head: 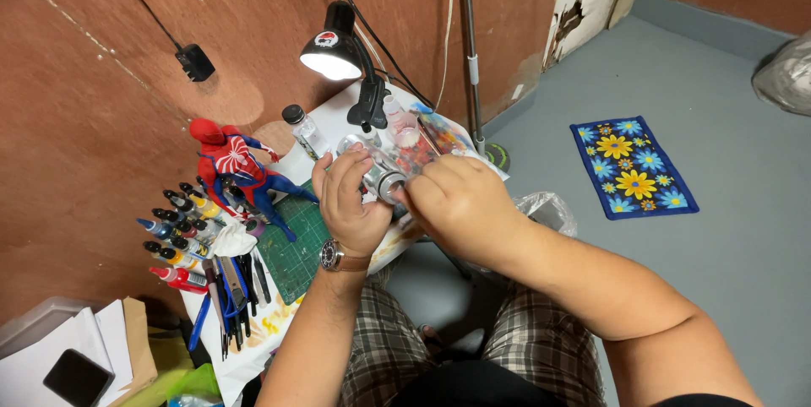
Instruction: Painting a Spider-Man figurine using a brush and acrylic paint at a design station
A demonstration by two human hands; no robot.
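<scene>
- Far left of the hands, paint bottles point(179, 234) stand in rows near the table point(338, 120) edge, with a red-and-blue figure point(230, 164) just behind them and tools point(238, 287) fanned out in front.
- A green mat point(296, 246) lies just below the left hand point(348, 204), which wears a watch point(336, 257).
- The left hand grips a small clear jar point(372, 169) with a silver end, held on its side above the table.
- The right hand point(460, 200) is closed on the jar's silver end, touching the left; both are clamped on it.
- A lit lamp point(338, 48) hangs just above the hands, crowding them from behind.
- Right of the hands the table ends; open grey floor point(726, 263) spreads out, with a flowered rug point(632, 166) well apart.
</scene>
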